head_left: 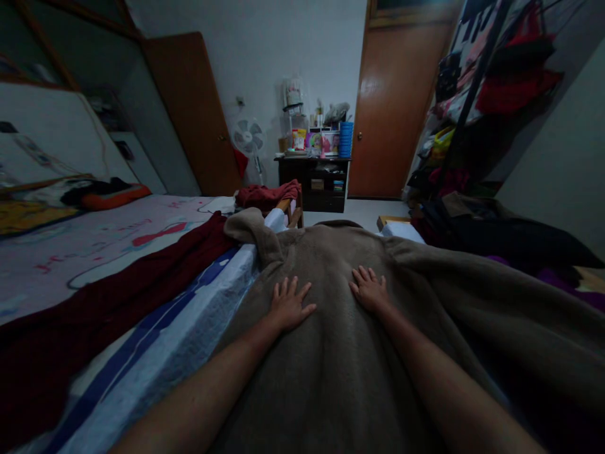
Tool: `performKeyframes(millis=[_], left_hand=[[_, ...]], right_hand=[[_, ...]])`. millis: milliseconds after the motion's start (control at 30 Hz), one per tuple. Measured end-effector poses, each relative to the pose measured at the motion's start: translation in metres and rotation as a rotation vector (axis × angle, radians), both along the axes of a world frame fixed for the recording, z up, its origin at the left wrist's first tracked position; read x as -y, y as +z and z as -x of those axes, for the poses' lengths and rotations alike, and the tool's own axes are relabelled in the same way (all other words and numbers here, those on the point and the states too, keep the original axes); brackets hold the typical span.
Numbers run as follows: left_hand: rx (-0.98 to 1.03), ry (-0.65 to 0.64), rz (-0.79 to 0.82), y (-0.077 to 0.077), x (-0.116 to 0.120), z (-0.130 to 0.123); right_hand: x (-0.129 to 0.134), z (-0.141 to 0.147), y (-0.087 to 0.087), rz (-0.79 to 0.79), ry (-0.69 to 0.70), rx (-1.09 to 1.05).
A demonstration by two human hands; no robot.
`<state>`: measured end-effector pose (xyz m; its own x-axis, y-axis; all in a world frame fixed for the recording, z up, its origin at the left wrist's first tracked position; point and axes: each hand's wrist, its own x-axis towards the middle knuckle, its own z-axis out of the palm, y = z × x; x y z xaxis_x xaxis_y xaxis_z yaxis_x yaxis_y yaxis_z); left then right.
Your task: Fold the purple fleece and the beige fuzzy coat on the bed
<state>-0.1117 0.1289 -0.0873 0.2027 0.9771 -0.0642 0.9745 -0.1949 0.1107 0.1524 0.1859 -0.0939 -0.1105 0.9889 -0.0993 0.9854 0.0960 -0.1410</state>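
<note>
A grey-brown plush garment [326, 359] is spread out in front of me, its neck end pointing away. One sleeve folds over at the left, and the other stretches off to the right. My left hand [289, 306] lies flat on the left half of the garment with fingers spread. Across from it, my right hand [369, 289] rests palm down on the right half, fingers also apart. Neither hand grips the cloth. A dark red cloth [127, 284] runs along the bed beside the garment's left edge.
At left is a bed with a pink patterned sheet [118, 233] and a pale mattress side [189, 328]. Dark clothes [501, 230] are heaped at right, below a hanging rack. A white fan [249, 135], a dark cabinet [309, 167] and a brown door [392, 107] stand at the back.
</note>
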Motion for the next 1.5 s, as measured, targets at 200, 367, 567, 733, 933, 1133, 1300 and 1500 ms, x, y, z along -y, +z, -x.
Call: performKeyframes(millis=[200, 367, 567, 733, 933, 1133, 1300, 1500], left_hand=[[-0.053, 0.133, -0.013, -0.001, 0.025, 0.017], [-0.082, 0.132, -0.041, 0.005, 0.045, 0.024], [0.130, -0.227, 0.057, 0.018, 0.089, -0.013], [0.315, -0.436, 0.103, 0.024, 0.132, -0.050], [0.304, -0.508, 0.070, 0.041, 0.157, -0.047], [0.312, -0.610, 0.120, 0.052, 0.176, -0.054], [0.398, -0.622, 0.203, 0.050, 0.186, -0.057], [0.479, -0.645, 0.280, 0.049, 0.185, -0.051]], right_hand=[[0.041, -0.028, 0.003, -0.003, -0.044, 0.031], [0.069, -0.039, 0.012, 0.063, -0.060, 0.043], [0.110, -0.038, 0.024, 0.168, 0.044, 0.009], [0.148, -0.048, 0.029, 0.133, 0.116, 0.030], [0.184, -0.058, 0.029, 0.046, 0.158, 0.057], [0.228, -0.052, 0.023, -0.065, 0.206, 0.003], [0.257, -0.059, 0.033, -0.001, 0.286, -0.137], [0.282, -0.063, 0.040, 0.018, 0.424, -0.194]])
